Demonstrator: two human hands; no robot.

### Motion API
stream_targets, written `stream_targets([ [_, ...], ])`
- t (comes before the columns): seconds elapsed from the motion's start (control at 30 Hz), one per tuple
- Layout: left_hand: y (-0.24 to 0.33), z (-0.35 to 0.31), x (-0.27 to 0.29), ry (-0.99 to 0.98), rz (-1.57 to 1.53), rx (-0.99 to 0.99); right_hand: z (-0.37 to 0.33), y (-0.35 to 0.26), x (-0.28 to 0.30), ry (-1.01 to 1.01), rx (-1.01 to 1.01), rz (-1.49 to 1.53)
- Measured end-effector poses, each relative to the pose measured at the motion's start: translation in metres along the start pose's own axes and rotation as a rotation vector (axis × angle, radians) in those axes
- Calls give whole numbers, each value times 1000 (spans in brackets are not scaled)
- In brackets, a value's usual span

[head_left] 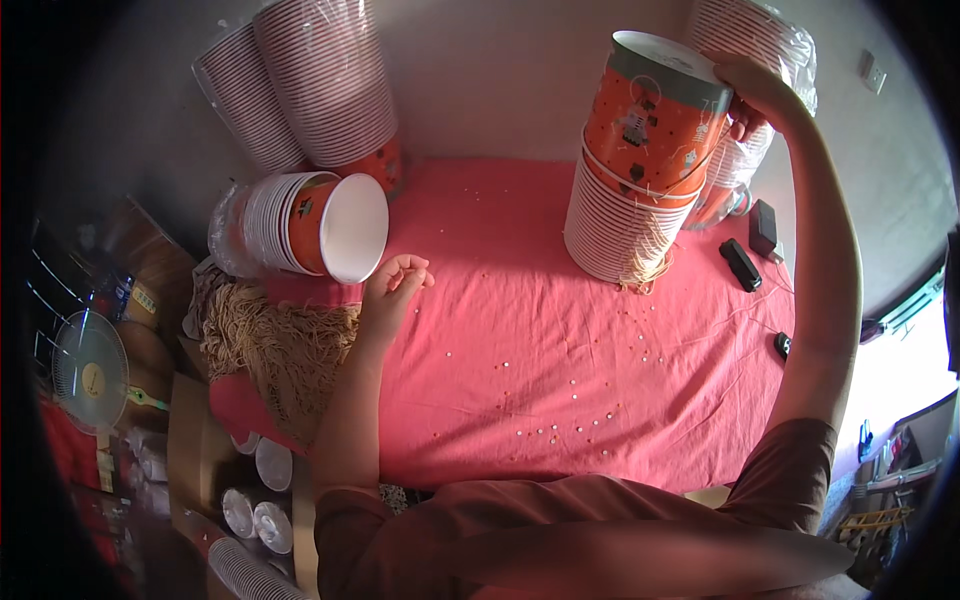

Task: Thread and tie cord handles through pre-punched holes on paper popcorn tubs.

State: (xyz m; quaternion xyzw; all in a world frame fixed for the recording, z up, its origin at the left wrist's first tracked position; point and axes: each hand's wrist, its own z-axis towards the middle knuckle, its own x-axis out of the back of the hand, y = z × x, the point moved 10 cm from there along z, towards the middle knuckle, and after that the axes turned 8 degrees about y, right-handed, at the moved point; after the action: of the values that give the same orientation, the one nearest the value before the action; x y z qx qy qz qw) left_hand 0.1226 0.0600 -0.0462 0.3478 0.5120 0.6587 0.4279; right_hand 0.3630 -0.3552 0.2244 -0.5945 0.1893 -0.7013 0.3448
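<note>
One orange printed paper bucket [660, 110] sits tilted atop the nested stack [622, 225] on the red-clothed worktop [520, 340] — right hand [752, 88] gripping its rim. Left hand [395, 285] rests loosely curled, empty. Stacking step; seating it likely needs straightening.

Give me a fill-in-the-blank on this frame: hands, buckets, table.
1. The right hand grips the rim of the top orange paper bucket on a ____ stack.
2. The left hand rests on the ____ tablecloth.
3. The bucket stack by the left hand lies on its ____.

Missing words: upright; red; side
</note>
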Motion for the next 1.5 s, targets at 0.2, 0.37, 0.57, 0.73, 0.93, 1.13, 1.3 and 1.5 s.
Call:
stream_targets([
  [0.2, 0, 0, -3, -19, 31, -23, 16, 12, -3, -56, -93, -86],
  [0.37, -3, 2, -5, -40, 40, -50, 14, 4, 2, -61, -43, -71],
  [0.57, 0, 0, -7, -42, 85, -36, 18, 9, 1, -43, -23, -160],
  [0.73, 0, -2, -7, -39, 106, -20, 6, 7, -10, -32, -37, -167],
  [0.93, 2, -2, -7, -59, 110, -49, 0, 7, -7, 23, 31, -147],
  [1.13, 29, 3, 12, 77, 129, -148, 0, 17, -7, 5, -9, -110],
  [1.3, 73, -9, 71, 436, 439, -427, 16, 45, -6, 87, 32, 51],
  [1.5, 79, -5, 119, 668, 645, -464, -9, 4, 43, 645, 711, -207],
])
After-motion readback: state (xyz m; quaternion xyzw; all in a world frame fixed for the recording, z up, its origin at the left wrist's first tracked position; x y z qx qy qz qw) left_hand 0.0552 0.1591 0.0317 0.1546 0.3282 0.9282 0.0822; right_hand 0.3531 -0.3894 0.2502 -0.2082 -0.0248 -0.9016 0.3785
